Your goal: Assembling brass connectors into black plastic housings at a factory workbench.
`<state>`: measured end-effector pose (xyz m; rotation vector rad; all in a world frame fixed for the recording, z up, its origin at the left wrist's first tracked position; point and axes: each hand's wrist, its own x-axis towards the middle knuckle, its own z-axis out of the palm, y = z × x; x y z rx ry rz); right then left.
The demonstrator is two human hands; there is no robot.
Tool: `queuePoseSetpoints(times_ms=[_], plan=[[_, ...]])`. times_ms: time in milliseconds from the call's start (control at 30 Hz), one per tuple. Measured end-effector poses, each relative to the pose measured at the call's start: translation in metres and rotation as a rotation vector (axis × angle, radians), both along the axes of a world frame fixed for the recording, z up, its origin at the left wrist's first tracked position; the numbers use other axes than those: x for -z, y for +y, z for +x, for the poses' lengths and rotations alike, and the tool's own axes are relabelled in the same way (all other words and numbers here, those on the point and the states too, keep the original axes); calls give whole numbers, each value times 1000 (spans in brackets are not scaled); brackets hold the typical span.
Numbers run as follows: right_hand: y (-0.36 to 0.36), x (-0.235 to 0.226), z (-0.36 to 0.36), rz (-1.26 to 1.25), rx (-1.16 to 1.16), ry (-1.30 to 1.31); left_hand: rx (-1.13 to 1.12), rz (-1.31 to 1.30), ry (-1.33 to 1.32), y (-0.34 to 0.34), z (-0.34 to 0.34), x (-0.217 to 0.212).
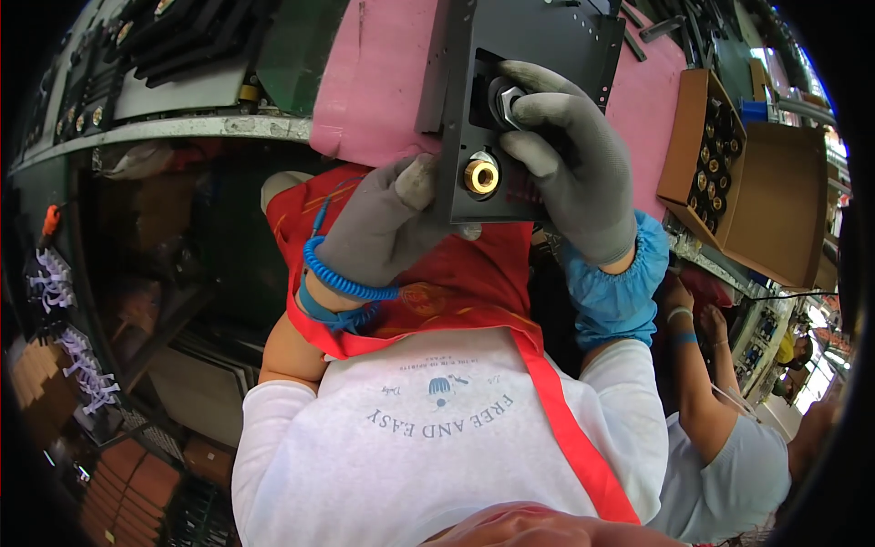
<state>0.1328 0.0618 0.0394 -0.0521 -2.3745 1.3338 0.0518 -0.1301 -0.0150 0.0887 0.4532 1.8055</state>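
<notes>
The left hand (383, 228), in a grey glove, was cupped under the lower left corner of a dark metal panel (538, 55). Its fingers were curled and mostly hidden behind the panel, and only the thumb showed, pressed against the panel edge at about 9 o'clock from a brass connector (481, 176). How tightly the hidden fingers closed could not be told. A blue coiled wrist strap (342, 278) went around this wrist.

The right hand (570, 155), also in a grey glove, lay over the right side of the panel front. Its fingers were bent, and the fingertips were pinched on a silver hex nut (507, 102) that sat in a recess of the panel, at about 1 o'clock from the brass connector. A blue sleeve cover (615, 287) covered this forearm.

The panel was held up near the chest, above a red apron (456, 292), and it leaned against a pink mat (383, 82) on the bench. At 3 o'clock from the panel stood a cardboard box (706, 150) with rows of small brass parts inside. At about 4 o'clock, the arm of another person (697, 374) reached toward the bench edge.
</notes>
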Motion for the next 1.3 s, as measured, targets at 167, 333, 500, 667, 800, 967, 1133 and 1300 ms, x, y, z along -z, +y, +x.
queuePoseSetpoints(times_ms=[167,333,500,667,800,967,1133,1300], plan=[[1,2,-1,-5,10,40,18,-109,43,0,-1,-16],[6,1,0,-37,-17,7,-91,-156,7,1,9,-30],[6,-3,7,-234,-64,-9,-35,-423,348,-1,6,-64],[21,-4,12,93,-409,57,-79,-426,320,7,5,-66],[17,-30,14,279,-344,19,-75,-359,351,7,7,-62],[11,-25,16,561,-297,170,-96,-369,333,7,9,-62],[2,-32,18,674,-158,118,-66,-341,359,5,7,-63],[8,-28,18,705,-230,175,-98,-332,336,6,10,-60]])
